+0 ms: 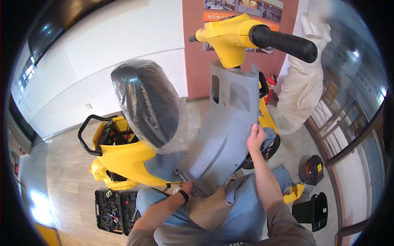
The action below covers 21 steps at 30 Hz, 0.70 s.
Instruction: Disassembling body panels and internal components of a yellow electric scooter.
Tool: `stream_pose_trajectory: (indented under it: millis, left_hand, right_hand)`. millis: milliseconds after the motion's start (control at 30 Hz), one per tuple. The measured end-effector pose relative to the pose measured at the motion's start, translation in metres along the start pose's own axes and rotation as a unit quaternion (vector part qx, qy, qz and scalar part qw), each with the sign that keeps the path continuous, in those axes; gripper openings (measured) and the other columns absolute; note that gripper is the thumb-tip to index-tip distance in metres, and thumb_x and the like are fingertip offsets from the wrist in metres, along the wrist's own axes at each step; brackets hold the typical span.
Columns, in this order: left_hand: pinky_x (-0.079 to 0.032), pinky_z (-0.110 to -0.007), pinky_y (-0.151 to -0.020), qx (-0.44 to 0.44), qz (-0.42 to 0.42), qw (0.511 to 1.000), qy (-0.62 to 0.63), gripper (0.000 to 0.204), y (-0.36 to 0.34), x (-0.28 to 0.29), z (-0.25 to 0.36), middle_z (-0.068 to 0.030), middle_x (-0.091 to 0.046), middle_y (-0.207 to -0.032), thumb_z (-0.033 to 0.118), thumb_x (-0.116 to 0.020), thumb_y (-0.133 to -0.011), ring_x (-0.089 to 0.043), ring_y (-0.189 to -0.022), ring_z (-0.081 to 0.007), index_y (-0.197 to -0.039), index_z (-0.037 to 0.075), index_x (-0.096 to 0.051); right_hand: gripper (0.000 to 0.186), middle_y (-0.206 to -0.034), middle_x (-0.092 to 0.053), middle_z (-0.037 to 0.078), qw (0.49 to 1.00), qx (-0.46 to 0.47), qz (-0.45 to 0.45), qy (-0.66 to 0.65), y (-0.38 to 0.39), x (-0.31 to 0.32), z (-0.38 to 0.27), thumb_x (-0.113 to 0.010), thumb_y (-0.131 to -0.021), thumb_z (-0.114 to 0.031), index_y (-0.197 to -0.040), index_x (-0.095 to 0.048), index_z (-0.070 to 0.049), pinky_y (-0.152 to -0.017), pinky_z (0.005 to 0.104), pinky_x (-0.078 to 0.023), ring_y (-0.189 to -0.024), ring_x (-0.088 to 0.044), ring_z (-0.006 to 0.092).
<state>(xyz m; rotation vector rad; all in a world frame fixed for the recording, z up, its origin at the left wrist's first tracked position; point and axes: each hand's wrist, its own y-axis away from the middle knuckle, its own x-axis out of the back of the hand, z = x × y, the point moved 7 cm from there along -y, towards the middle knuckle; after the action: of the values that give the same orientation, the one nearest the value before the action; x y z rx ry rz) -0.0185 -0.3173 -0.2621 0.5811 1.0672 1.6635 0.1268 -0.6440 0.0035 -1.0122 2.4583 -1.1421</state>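
Note:
A large grey plastic scooter panel (223, 127) stands tilted in front of me, below the yellow handlebar cover (230, 39) with its black grips. My right hand (256, 137) is closed around the panel's right edge, thumb on the outer face. Down at the panel's lower left corner, my left hand (188, 187) grips its edge, with a black band on the wrist; part of its fingers is hidden. To the left is the scooter's yellow rear body (127, 162). The black seat (147, 102), wrapped in clear plastic, stands raised above it.
An open black tool case (110, 213) lies on the floor at the left. At the right are a black bin-like part (314, 213), a black-and-orange round-edged part (314, 169) and a yellow piece (294, 192). A draped white statue (301, 82) and red extinguisher (271, 88) stand behind.

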Motion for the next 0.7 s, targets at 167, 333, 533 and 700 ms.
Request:
stream_pose_trajectory:
  millis: [167, 333, 533, 700]
  left_hand:
    - [-0.055, -0.049, -0.068, 0.029, -0.066, 0.994, 0.086, 0.037, -0.021, -0.006, -0.062, -0.0133, -0.061, -0.108, 0.028, -0.057, -0.084, -0.064, -0.090, -0.0302, -0.113, 0.005, -0.054]
    - [-0.051, -0.048, -0.083, 0.091, -0.044, 0.994, 0.034, 0.038, 0.027, -0.020, -0.082, -0.0086, -0.059, -0.112, 0.034, -0.051, -0.087, -0.060, -0.095, -0.0249, -0.117, 0.011, -0.052]
    - [-0.048, -0.048, -0.089, 0.135, -0.052, 0.989, -0.018, 0.041, 0.049, -0.024, -0.099, -0.0080, -0.057, -0.120, 0.041, -0.045, -0.089, -0.057, -0.105, -0.0236, -0.118, 0.012, -0.053]
    - [-0.046, -0.048, -0.090, 0.148, -0.094, 0.984, 0.019, 0.047, 0.022, -0.014, -0.132, -0.0085, -0.056, -0.124, 0.044, -0.042, -0.090, -0.057, -0.108, -0.0263, -0.124, 0.014, -0.053]
  right_hand:
    - [0.041, -0.057, -0.043, 0.012, 0.998, -0.029, -0.036, -0.037, -0.003, -0.007, 0.009, -0.049, -0.096, -0.030, -0.069, -0.047, 0.002, -0.050, 0.0354, -0.033, -0.053, -0.039, 0.0191]
    - [0.043, -0.055, -0.043, 0.015, 0.998, -0.011, -0.060, -0.035, 0.000, -0.001, 0.005, -0.046, -0.094, -0.034, -0.070, -0.049, 0.001, -0.048, 0.0355, -0.035, -0.049, -0.044, 0.0235]
    - [0.048, -0.056, -0.046, 0.014, 0.994, 0.015, -0.080, -0.074, 0.012, 0.012, -0.020, -0.045, -0.093, -0.040, -0.072, -0.052, 0.001, -0.048, 0.0350, -0.035, -0.049, -0.049, 0.0243]
    - [0.050, -0.059, -0.051, 0.010, 0.989, 0.045, -0.103, -0.092, 0.028, 0.046, -0.052, -0.049, -0.091, -0.047, -0.078, -0.057, 0.001, -0.049, 0.0324, -0.037, -0.051, -0.050, 0.0198]
